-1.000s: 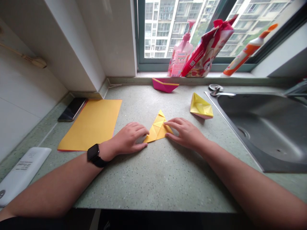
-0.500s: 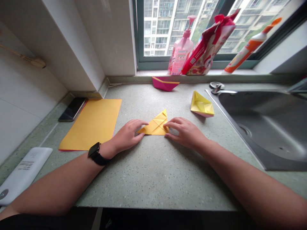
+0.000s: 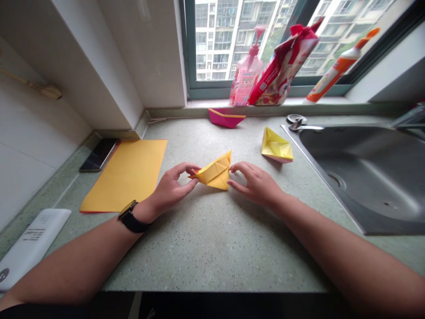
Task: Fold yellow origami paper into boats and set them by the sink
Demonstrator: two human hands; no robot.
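A folded yellow paper boat [image 3: 215,170] lies in the middle of the counter, a pointed corner standing up at its right. My left hand [image 3: 174,181] pinches its left tip between thumb and fingers. At the boat's right edge is my right hand [image 3: 254,180], its thumb and forefinger apart and the fingertips at or very near the paper. No paper shows between those fingers. Behind it lie a magenta paper boat [image 3: 226,119] with a yellow rim and, to the right, a pale yellow paper boat [image 3: 278,148] tipped towards me.
Yellow sheets [image 3: 128,177] lie stacked at left, beside a dark phone [image 3: 99,155] and a white power bank [image 3: 35,246]. A steel sink [image 3: 375,177] fills the right side. On the sill stand a pink pump bottle [image 3: 246,79], a red bag [image 3: 283,66] and an orange-white bottle [image 3: 337,73].
The yellow paper boat has turned from lying flat to a more opened, tilted shape. My left fingers have shifted slightly left, and my right fingers have drawn back to its edge.
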